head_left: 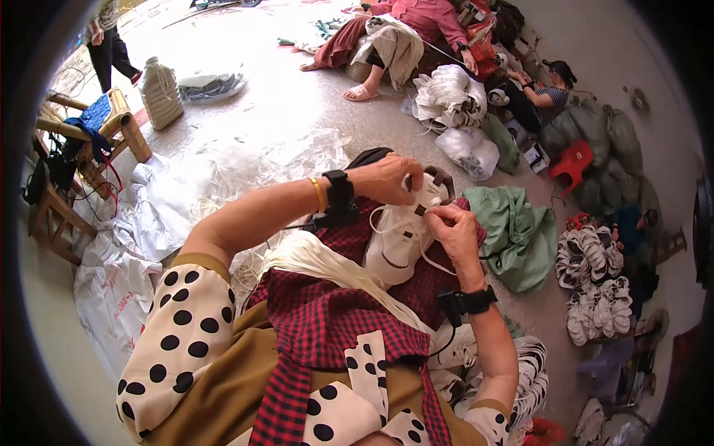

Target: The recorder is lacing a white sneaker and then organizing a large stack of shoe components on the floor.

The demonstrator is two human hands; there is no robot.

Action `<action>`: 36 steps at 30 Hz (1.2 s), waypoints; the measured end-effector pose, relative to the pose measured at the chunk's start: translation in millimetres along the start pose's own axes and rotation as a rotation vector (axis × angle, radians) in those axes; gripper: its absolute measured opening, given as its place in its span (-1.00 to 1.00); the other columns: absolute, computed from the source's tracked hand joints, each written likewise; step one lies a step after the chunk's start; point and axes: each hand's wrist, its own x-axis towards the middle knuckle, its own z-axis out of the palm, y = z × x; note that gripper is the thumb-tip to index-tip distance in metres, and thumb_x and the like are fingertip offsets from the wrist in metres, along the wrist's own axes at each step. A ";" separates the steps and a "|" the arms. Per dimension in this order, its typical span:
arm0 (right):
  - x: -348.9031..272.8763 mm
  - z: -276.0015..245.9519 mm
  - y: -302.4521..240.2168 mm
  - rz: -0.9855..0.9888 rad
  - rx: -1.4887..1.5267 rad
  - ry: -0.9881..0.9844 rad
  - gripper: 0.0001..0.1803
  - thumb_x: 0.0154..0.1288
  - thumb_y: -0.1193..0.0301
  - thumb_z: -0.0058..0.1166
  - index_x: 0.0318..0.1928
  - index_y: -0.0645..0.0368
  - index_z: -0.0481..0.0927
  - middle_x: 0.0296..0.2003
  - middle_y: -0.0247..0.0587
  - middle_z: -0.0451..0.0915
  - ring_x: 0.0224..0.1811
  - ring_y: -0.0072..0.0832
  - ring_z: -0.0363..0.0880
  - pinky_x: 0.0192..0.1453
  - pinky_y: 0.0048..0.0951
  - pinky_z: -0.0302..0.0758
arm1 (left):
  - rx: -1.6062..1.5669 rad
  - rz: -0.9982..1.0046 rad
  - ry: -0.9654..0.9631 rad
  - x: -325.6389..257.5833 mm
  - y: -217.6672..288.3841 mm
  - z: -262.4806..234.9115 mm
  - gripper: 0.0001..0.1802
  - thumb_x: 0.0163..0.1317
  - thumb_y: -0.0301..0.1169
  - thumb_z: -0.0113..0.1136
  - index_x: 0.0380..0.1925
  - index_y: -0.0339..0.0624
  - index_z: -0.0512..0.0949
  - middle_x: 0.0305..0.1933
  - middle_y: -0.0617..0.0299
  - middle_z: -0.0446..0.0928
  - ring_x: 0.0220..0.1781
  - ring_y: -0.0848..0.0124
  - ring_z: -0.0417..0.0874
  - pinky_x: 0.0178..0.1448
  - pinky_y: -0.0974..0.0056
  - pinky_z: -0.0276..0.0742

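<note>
Far left: bag (195, 80) of dark goods (212, 91). We note left hand (385, 180) arched, fingers narrow; right hand (455, 227) pinches the shoe (388, 249).

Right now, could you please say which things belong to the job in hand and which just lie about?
Apparently in the job:
white laced shoe
long cream strands across the lap

Seemingly just lying about:
crumpled green fabric
red plastic seat
brown bamboo chair

A head-worn fisheye camera looks down at close range on the left hand (390, 179) and right hand (456, 232).
</note>
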 end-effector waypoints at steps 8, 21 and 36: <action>0.1 5.3 -26.3 0.027 -0.213 0.050 -0.83 0.07 0.43 0.24 -0.37 0.30 0.63 -0.49 -0.10 0.65 -0.45 -0.37 0.66 -0.32 -0.39 0.51 | 0.060 0.108 0.074 -5.8 -1.9 10.7 -0.91 -0.03 -0.41 0.21 -0.53 -0.16 0.63 -0.32 0.16 0.57 -0.15 0.26 0.56 0.04 0.21 0.36; 10.7 8.7 -30.9 -0.307 -0.514 -0.036 -0.80 0.16 0.61 -0.02 -0.17 0.36 0.49 -0.27 0.27 0.54 -0.18 0.19 0.51 -0.13 0.05 0.40 | 0.191 -0.053 0.103 -0.4 -4.7 36.1 -0.93 -0.26 -0.46 0.18 -0.72 -0.24 0.56 -0.51 0.00 0.51 -0.40 0.07 0.54 -0.29 0.05 0.43; 2.7 13.3 -18.6 -0.161 -0.182 0.076 -0.84 0.01 0.54 0.15 -0.33 0.33 0.61 -0.40 0.00 0.66 -0.34 -0.19 0.67 -0.18 -0.29 0.54 | 0.089 0.092 0.171 4.3 -9.6 42.5 -0.94 -0.27 -0.45 0.22 -0.72 -0.19 0.58 -0.54 0.21 0.55 -0.19 0.24 0.43 -0.12 0.16 0.27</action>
